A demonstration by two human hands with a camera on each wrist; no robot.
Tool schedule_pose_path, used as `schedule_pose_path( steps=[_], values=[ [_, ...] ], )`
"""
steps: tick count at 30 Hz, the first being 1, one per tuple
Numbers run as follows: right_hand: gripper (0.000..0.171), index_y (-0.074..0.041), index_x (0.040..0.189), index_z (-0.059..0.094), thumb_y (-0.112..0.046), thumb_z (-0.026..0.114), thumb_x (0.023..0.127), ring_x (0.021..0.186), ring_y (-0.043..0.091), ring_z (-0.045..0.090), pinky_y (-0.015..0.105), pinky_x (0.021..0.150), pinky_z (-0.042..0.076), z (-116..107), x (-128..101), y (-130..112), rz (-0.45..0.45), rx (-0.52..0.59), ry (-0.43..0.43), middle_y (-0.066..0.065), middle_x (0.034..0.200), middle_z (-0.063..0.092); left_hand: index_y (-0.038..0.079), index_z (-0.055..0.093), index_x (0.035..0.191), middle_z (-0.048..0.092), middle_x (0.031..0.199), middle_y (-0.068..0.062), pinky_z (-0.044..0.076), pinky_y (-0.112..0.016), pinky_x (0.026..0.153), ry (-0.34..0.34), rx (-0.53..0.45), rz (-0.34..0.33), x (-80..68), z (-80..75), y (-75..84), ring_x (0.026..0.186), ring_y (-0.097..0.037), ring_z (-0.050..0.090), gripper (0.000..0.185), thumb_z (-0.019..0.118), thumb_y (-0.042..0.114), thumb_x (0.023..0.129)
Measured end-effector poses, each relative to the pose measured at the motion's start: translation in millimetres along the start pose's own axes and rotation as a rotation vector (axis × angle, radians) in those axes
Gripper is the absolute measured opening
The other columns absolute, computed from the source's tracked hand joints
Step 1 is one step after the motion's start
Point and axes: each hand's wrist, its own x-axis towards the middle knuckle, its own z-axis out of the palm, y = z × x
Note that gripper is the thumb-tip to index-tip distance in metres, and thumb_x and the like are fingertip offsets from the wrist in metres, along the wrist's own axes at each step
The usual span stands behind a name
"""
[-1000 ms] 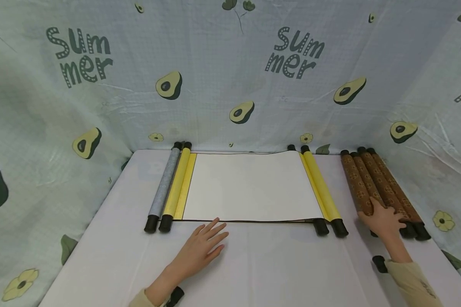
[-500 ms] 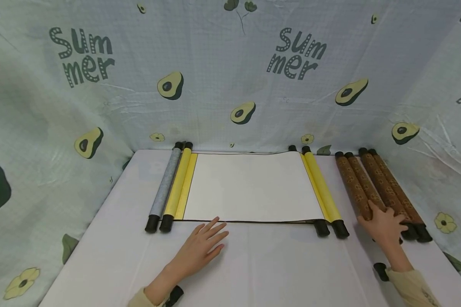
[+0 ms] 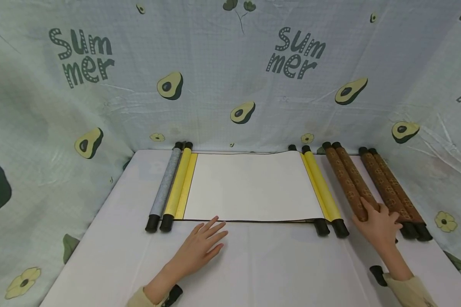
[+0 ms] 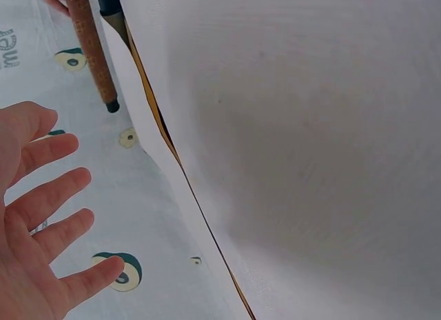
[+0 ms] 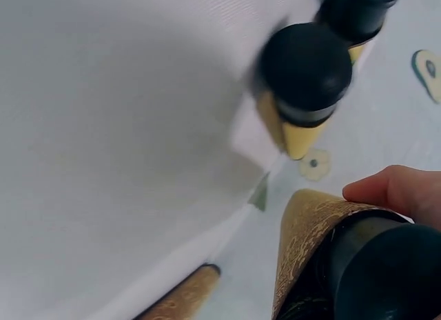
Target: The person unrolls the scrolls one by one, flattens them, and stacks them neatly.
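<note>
A yellow-edged scroll [image 3: 249, 187] lies unrolled on the table in the head view, its white sheet between yellow rollers. To its right, my right hand [image 3: 377, 224] grips the near end of a brown patterned scroll [image 3: 345, 183], rolled up as two rods side by side. The right wrist view shows a thumb or finger [image 5: 406, 189] on its brown covering, with a black end knob [image 5: 396, 278] close to the camera. My left hand [image 3: 199, 247], fingers spread, hovers by the white sheet's near edge and holds nothing. Its palm side fills the left of the left wrist view.
Another brown rolled pair [image 3: 392, 189] lies at the table's right. A grey roll [image 3: 165, 183] lies against the left yellow roller [image 3: 178, 183]. Curtain [image 3: 211, 85] with avocado prints hangs at the back and both sides. White tabletop [image 3: 276, 264] stretches in front.
The gripped brown scroll has moved left with my right hand, away from the other brown pair. A gap now separates them, and its far end sits higher in view. My left hand has hardly moved.
</note>
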Motion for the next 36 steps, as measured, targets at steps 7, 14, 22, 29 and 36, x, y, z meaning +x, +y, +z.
schedule_pose_path(
  steps=[7, 14, 22, 29, 36],
  values=[
    [0.063, -0.005, 0.132, 0.039, -0.025, 0.062, 0.077, 0.093, 0.062, 0.032, 0.067, 0.064, 0.027, -8.9, -10.8, -16.6, -0.075, 0.007, 0.060, 0.041, 0.118, 0.034, 0.016, 0.058, 0.117, 0.053, 0.128, -0.003, 0.040, -0.045, 0.093, -0.008, 0.003, 0.020, 1.7, 1.2, 0.4, 0.127, -0.024, 0.040, 0.035, 0.060, 0.026, 0.084],
    [0.058, -0.005, 0.126, 0.047, -0.023, 0.066, 0.074, 0.094, 0.060, 0.034, 0.068, 0.065, 0.028, -8.8, -17.6, -35.3, -0.158, 0.032, 0.103, 0.037, 0.117, 0.038, 0.016, 0.059, 0.117, 0.053, 0.128, -0.003, 0.040, -0.046, 0.093, -0.011, 0.005, 0.032, 2.5, 0.9, 2.0, 0.127, -0.025, 0.040, 0.035, 0.059, 0.029, 0.084],
    [0.055, -0.007, 0.123, 0.052, -0.023, 0.065, 0.072, 0.086, 0.052, 0.038, 0.058, 0.056, 0.030, -0.6, -26.0, -57.5, -0.278, 0.056, 0.116, 0.034, 0.115, 0.044, 0.017, 0.059, 0.116, 0.052, 0.129, -0.004, 0.038, -0.048, 0.094, -0.020, -0.006, 0.019, 2.1, 1.6, 3.9, 0.128, -0.025, 0.038, 0.035, 0.052, 0.036, 0.088],
    [0.053, -0.009, 0.121, 0.054, -0.023, 0.066, 0.071, 0.086, 0.049, 0.040, 0.055, 0.059, 0.032, 6.9, -31.8, -82.2, -0.339, 0.077, 0.106, 0.032, 0.116, 0.046, 0.017, 0.059, 0.116, 0.052, 0.129, -0.004, 0.038, -0.049, 0.095, -0.016, -0.011, 0.011, 0.5, 1.7, 4.5, 0.127, -0.025, 0.039, 0.035, 0.052, 0.036, 0.088],
    [0.053, -0.012, 0.119, 0.058, -0.023, 0.070, 0.068, 0.086, 0.048, 0.042, 0.052, 0.058, 0.033, 15.0, -36.9, -106.9, -0.398, 0.088, 0.109, 0.030, 0.115, 0.049, 0.017, 0.058, 0.118, 0.050, 0.132, -0.002, 0.036, -0.050, 0.096, -0.049, -0.038, -0.017, -0.6, 0.0, 5.5, 0.129, -0.023, 0.036, 0.035, 0.051, 0.036, 0.089]
  ],
)
